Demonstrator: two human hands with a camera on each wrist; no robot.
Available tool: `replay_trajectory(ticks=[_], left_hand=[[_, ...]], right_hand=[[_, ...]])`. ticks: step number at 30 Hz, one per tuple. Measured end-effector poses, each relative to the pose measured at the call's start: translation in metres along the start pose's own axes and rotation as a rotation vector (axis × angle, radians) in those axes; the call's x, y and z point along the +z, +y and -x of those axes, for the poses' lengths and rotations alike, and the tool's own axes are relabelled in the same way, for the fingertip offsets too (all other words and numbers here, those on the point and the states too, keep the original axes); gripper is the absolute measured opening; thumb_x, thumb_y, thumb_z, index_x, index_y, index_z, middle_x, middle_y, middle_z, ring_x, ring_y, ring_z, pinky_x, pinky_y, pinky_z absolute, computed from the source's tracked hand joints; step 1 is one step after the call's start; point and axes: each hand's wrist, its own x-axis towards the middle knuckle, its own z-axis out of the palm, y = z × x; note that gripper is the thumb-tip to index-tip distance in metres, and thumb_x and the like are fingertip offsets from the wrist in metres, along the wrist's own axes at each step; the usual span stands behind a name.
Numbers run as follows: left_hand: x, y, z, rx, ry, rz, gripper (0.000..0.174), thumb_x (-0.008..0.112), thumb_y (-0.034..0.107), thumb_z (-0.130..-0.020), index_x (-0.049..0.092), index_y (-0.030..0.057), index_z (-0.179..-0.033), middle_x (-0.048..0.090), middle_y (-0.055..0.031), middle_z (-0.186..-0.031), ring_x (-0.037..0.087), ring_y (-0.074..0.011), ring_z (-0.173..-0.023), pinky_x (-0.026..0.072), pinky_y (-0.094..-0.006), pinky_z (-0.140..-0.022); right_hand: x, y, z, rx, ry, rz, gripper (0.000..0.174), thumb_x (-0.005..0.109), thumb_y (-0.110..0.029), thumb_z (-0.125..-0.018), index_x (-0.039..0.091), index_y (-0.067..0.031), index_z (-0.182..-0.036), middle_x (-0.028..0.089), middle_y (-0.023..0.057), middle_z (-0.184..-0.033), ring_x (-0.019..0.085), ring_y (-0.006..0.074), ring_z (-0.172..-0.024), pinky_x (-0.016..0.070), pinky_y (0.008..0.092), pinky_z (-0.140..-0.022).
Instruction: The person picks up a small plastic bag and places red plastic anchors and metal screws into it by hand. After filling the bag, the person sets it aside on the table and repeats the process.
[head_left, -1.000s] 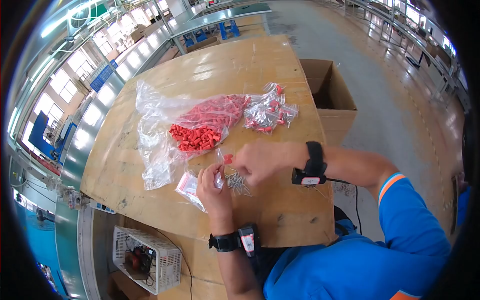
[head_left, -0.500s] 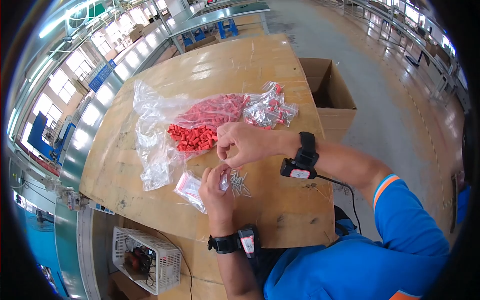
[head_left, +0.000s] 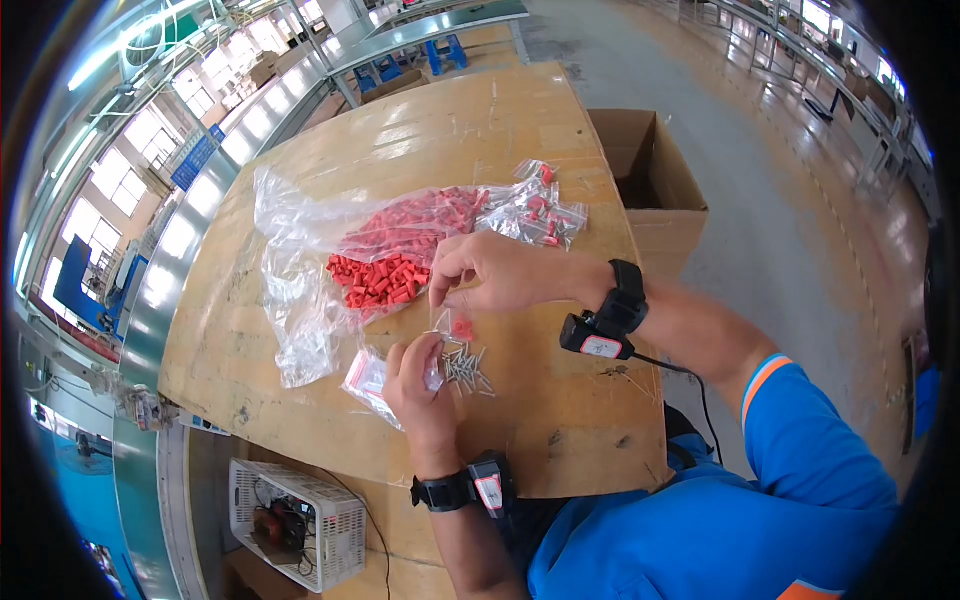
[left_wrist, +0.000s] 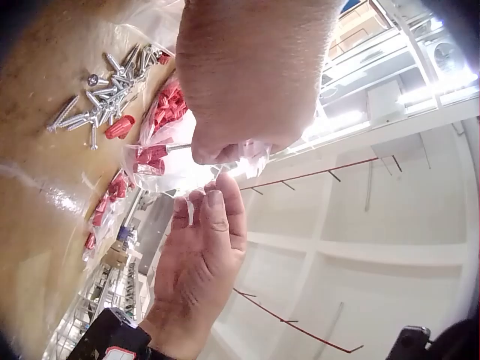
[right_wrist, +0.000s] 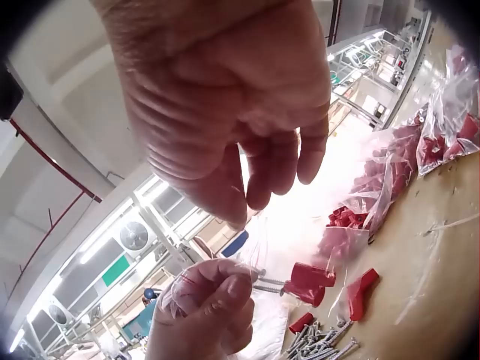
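Note:
My left hand (head_left: 418, 385) pinches the lower end of a small clear plastic bag (head_left: 444, 320). Inside the bag are red plastic plugs (right_wrist: 309, 281) and a metal screw (right_wrist: 268, 286). Above it, my right hand (head_left: 492, 272) has thumb and fingertips together at the bag's top edge, pinching the thin film. Beside the left hand lies a stack of flat small bags (head_left: 366, 378). Loose screws (left_wrist: 105, 97) lie on the table by the hands, with a loose red plug (left_wrist: 120, 127) near them.
A large clear bag (head_left: 300, 270) spills red plugs (head_left: 380, 280) on the wooden table (head_left: 540, 400). Filled small bags (head_left: 535, 212) lie to its right. A cardboard box (head_left: 655, 170) stands off the right edge, a white crate (head_left: 345, 545) below the front left.
My right hand has moved up and left from beside the screws to above the left hand, at the bag's top. The red plugs now show lower in the bag. The left hand stays nearly still.

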Motion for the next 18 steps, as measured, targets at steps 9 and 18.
replay_trajectory(ticks=[9, 18], left_hand=[[-0.001, 0.0, -0.001, -0.042, -0.063, -0.054, 0.025, 0.062, -0.009, -0.067, 0.062, 0.0017, -0.089, 0.055, -0.0114, -0.073, 0.055, -0.0257, -0.065, 0.0445, -0.0324, -0.059], [0.001, -0.002, -0.003, -0.118, -0.044, 0.027, 0.012, 0.061, -0.006, -0.076, 0.062, 0.0009, -0.087, 0.054, -0.0113, -0.073, 0.053, -0.024, -0.065, 0.0429, -0.0311, -0.06]], right_hand=[[0.0, 0.017, 0.008, 0.363, 0.014, -0.253, 0.015, 0.058, -0.008, -0.085, 0.064, -0.0003, -0.095, 0.065, 0.0032, -0.09, 0.057, 0.0081, -0.084, 0.0455, 0.024, -0.075], [0.011, 0.028, 0.016, 0.544, -0.063, -0.757, 0.022, 0.061, -0.018, -0.088, 0.063, -0.0003, -0.1, 0.065, 0.0012, -0.091, 0.06, 0.007, -0.081, 0.047, 0.0204, -0.072]])
